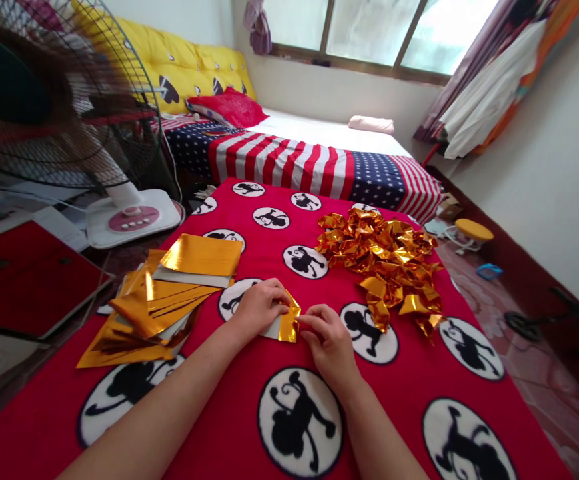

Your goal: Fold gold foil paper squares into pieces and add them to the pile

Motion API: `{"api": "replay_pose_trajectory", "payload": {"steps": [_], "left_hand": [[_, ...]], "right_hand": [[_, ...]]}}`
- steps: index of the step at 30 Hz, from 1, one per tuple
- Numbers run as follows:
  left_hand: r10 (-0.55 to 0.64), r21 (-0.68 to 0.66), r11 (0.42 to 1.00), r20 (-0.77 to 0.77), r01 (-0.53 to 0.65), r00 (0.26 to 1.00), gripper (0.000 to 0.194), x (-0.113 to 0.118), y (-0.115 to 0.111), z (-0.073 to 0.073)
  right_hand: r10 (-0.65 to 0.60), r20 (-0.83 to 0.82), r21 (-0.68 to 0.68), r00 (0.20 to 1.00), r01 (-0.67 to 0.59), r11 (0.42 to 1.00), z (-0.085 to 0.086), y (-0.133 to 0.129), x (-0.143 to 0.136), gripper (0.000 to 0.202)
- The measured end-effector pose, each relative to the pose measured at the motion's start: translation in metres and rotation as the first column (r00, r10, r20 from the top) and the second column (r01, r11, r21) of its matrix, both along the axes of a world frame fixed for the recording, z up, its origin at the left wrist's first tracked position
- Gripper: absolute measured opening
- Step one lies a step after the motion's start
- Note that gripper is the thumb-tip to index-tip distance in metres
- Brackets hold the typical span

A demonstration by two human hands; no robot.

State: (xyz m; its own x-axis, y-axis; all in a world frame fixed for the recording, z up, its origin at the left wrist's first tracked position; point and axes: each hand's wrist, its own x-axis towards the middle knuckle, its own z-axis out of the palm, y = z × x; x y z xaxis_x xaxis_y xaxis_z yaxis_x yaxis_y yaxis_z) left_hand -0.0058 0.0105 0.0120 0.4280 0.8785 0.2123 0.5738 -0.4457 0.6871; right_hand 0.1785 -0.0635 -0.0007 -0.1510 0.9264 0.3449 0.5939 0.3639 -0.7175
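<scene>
A partly folded sheet of gold foil paper (pixel 288 328), with a pale grey side showing at its left, lies on the red cloth between my hands. My left hand (pixel 262 308) presses on its left and upper part with curled fingers. At the sheet's right edge my right hand (pixel 330 343) pinches the foil between thumb and forefinger. Left of my hands spreads a loose stack of flat gold foil sheets (pixel 202 255), some with their grey side up. Over on the right sits a heap of folded gold foil pieces (pixel 382 243).
The red cloth with black monkey prints (pixel 389 427) covers the table. A standing fan (pixel 134 217) is at the left, beside a dark red panel (pixel 29 280). Behind the table is a bed with a flag-patterned cover (pixel 279 160). A yellow stool (pixel 474 230) stands on the floor at right.
</scene>
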Motion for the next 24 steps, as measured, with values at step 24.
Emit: {"api": "replay_pose_trajectory", "payload": {"steps": [24], "left_hand": [[0.090,-0.003,0.996,0.090,-0.090,0.992,0.003,0.002,-0.004,-0.010]], "right_hand": [[-0.134,-0.091,-0.094,0.987,0.126,0.988,-0.002,-0.003,-0.018,0.045]]}}
